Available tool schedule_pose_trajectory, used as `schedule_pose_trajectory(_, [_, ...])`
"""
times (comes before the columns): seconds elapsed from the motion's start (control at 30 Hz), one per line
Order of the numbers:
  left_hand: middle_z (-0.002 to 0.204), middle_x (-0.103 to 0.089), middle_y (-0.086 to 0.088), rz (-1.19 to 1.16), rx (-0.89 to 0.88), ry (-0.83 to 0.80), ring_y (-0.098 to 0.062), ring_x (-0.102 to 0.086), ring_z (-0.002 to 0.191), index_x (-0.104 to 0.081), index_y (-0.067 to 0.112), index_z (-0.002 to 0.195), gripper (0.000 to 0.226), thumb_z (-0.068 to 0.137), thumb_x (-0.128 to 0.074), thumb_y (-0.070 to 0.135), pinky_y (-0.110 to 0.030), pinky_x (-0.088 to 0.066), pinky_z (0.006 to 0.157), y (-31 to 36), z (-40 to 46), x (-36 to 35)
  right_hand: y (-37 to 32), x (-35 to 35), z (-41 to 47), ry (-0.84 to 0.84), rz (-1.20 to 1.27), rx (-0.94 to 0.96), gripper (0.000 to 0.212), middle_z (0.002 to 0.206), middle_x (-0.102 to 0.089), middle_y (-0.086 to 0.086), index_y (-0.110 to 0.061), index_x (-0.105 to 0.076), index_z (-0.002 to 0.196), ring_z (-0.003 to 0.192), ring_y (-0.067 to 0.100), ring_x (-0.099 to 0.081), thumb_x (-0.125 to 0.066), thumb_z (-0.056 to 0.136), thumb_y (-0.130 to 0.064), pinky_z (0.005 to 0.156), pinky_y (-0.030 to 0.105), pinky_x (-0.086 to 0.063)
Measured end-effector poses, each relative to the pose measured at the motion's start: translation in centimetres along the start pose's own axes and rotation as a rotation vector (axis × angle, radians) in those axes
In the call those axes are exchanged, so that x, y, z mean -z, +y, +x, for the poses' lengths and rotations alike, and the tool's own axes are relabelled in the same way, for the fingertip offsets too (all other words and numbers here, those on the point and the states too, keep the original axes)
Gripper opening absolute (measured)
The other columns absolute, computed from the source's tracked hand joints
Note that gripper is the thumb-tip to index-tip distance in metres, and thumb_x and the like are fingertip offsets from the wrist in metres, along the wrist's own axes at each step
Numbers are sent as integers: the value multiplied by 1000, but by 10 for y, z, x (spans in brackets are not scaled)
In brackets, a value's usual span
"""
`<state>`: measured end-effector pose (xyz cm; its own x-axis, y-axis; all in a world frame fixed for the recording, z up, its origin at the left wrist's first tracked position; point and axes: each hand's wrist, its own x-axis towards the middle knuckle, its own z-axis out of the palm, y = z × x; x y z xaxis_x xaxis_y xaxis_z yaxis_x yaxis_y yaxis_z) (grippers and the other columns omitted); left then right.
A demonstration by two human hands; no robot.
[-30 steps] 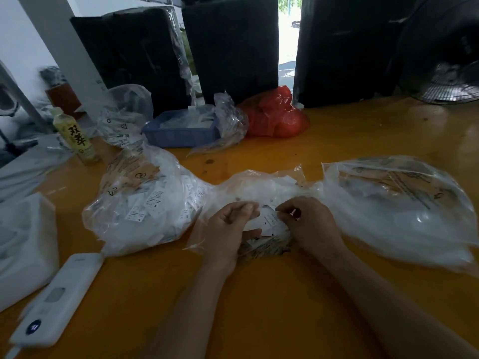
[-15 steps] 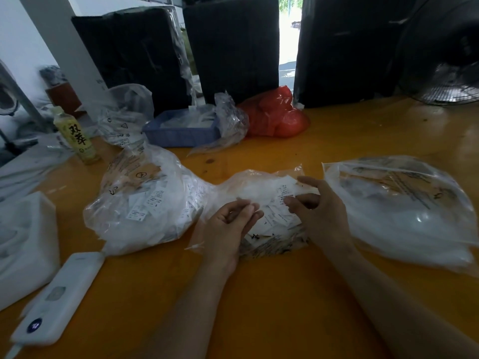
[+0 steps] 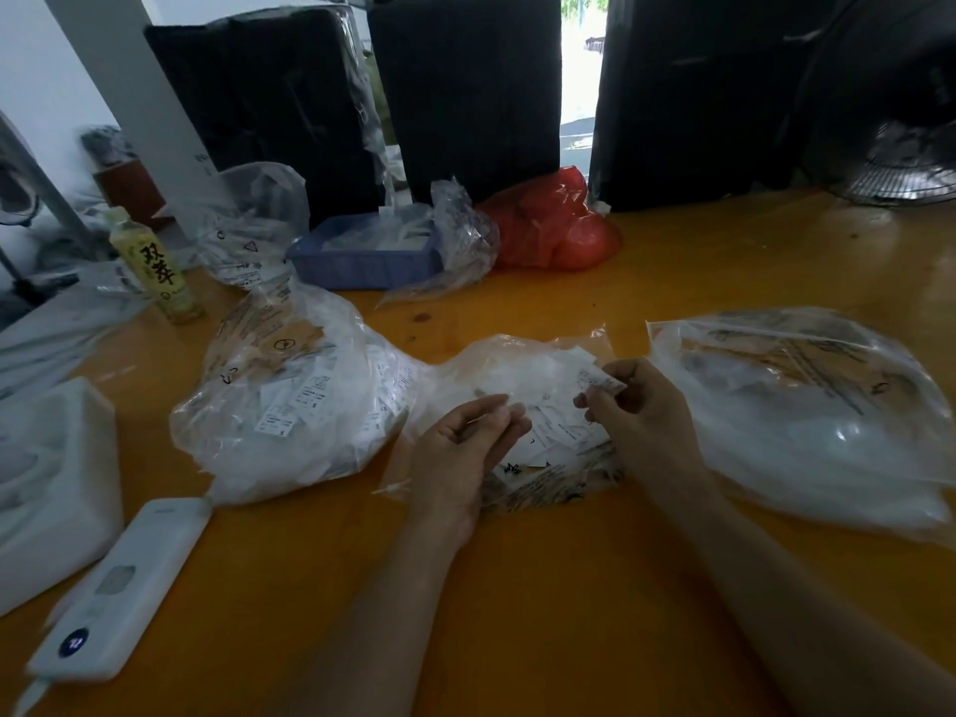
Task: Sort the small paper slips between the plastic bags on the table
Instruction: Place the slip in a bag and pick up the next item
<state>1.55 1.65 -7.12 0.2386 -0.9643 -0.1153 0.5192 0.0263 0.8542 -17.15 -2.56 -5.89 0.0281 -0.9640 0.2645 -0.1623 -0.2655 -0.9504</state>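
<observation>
Since a moment ago my right hand (image 3: 639, 406) has lifted one paper slip (image 3: 595, 377) clear of the middle bag (image 3: 522, 375), pinching it between thumb and fingertips. My left hand (image 3: 468, 447) rests on that bag, fingers loosely curled, holding nothing. I count three clear, crinkled plastic bags along the orange bench (image 3: 517, 613): the left bag (image 3: 289, 401) stuffed with slips, the middle one, and the right bag (image 3: 807, 406). Behind stand a blue tray (image 3: 362, 261), a red bag (image 3: 553, 225) and a bottle (image 3: 155, 269).
</observation>
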Motion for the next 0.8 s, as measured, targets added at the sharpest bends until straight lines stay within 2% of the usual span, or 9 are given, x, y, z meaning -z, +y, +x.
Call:
schedule_pose_trajectory(0.07, [107, -79, -22, 15, -3, -2, -32, -79, 101, -84, 8, 97, 23, 76, -83, 17, -26, -63, 81, 0, 0, -1, -1, 0, -1, -9, -5, 21, 5, 79, -70, -3, -26, -65, 92, 70, 17, -64, -68, 97, -25, 64, 23, -52])
schedule_pose_trajectory(0.17, [106, -80, -21, 18, 7, 19, -33, -79, 102, -81, 3, 103, 31, 77, -83, 19, -27, -64, 80, 0, -1, -2, -2, 0, -2, -19, -5, 25, 11, 77, -64, 1, -23, -66, 91, 69, 16, -59, -68, 96, -32, 63, 23, -49])
schedule_pose_trajectory(0.27, [106, -80, -20, 20, 10, 26, -32, -79, 101, -79, 2, 106, 33, 79, -82, 20, -26, -64, 80, 1, -2, -3, -4, 2, -1, -14, 17, -18, 6, 84, -70, 2, -15, -63, 94, 81, 24, -71, -68, 96, -18, 72, 38, -61])
schedule_pose_trajectory(0.3, [106, -80, -19, 26, 11, 25, -31, -79, 101, -79, 2, 107, 32, 80, -81, 20, -26, -63, 80, 1, -2, -3, -4, 2, -1, -21, 37, -28, 8, 85, -71, 1, -13, -61, 93, 81, 22, -73, -68, 95, -14, 73, 38, -63])
schedule_pose_trajectory(0.43, [106, -80, -19, 44, 29, 22, -31, -79, 102, -79, 2, 109, 23, 89, -78, 14, -26, -63, 81, 0, -3, -3, -1, 0, -4, -69, -22, 60, 6, 78, -68, -8, -25, -65, 93, 68, 6, -64, -67, 97, -24, 65, 18, -53])
schedule_pose_trajectory(0.5, [106, -80, -19, 55, 31, 17, -32, -79, 102, -81, 3, 107, 19, 91, -77, 13, -27, -64, 83, 0, -3, -3, 0, -1, -4, -79, -68, 96, 5, 80, -67, -13, -33, -67, 93, 67, 2, -60, -66, 97, -31, 64, 16, -51])
schedule_pose_trajectory(0.63, [105, -80, -19, 95, 8, -18, -31, -79, 102, -85, 11, 97, 21, 80, -82, 21, -29, -64, 85, -2, -3, -4, -1, -5, -2, -82, -194, 130, 10, 85, -67, -22, -44, -61, 94, 77, 2, -67, -61, 99, -35, 65, 16, -53])
schedule_pose_trajectory(0.7, [105, -81, -18, 126, -7, -45, -31, -79, 102, -86, 14, 98, 23, 78, -82, 25, -29, -64, 87, -4, -3, -3, 0, -7, -3, -77, -241, 171, 16, 79, -66, -19, -43, -59, 93, 77, -3, -66, -61, 100, -29, 64, 9, -49])
schedule_pose_trajectory(0.8, [104, -81, -17, 163, -38, -74, -30, -79, 103, -86, 15, 100, 27, 76, -83, 29, -30, -63, 89, -6, -3, -1, 1, -6, -5, -63, -354, 257, 9, 85, -62, -20, -29, -65, 100, 80, -5, -61, -63, 100, -21, 65, 5, -45])
